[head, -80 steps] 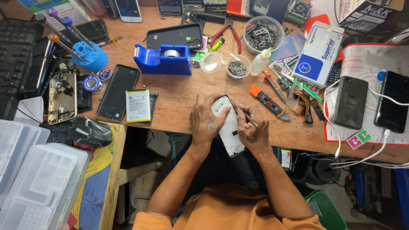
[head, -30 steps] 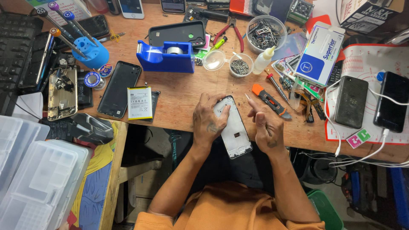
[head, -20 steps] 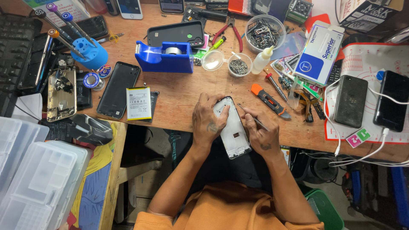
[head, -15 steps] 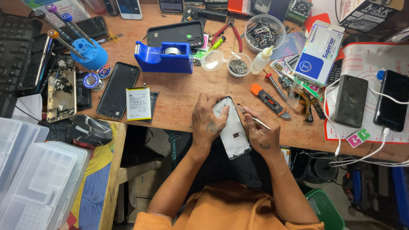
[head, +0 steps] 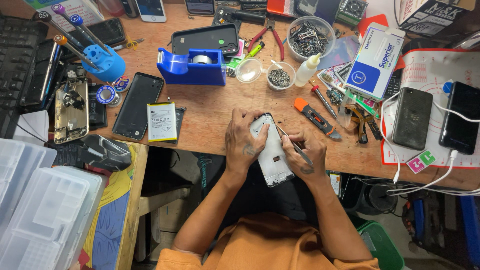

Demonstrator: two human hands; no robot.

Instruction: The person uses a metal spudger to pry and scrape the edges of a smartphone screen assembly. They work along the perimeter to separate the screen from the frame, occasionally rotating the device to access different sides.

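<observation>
A white phone frame [head: 272, 155] lies at the near edge of the wooden workbench [head: 210, 107], partly hanging over it. My left hand [head: 243, 139] grips its left side and top corner. My right hand [head: 306, 154] rests on the frame's right side and holds thin metal tweezers [head: 294, 145], whose tip points at the frame's upper right edge. Both forearms reach up from my orange shirt.
An orange-handled cutter [head: 316, 118] lies just right of my hands. A blue tape dispenser [head: 192, 66], small dishes of screws [head: 280, 77], a phone battery [head: 161, 122], a black phone [head: 138, 105], a blue screwdriver stand [head: 102, 60] and a blue-white box [head: 373, 62] crowd the bench. Clear plastic organisers [head: 40, 215] sit at lower left.
My right hand, lifted off to the right a second ago, has come back onto the frame's right side with the tweezers against its edge. My left hand has kept its grip.
</observation>
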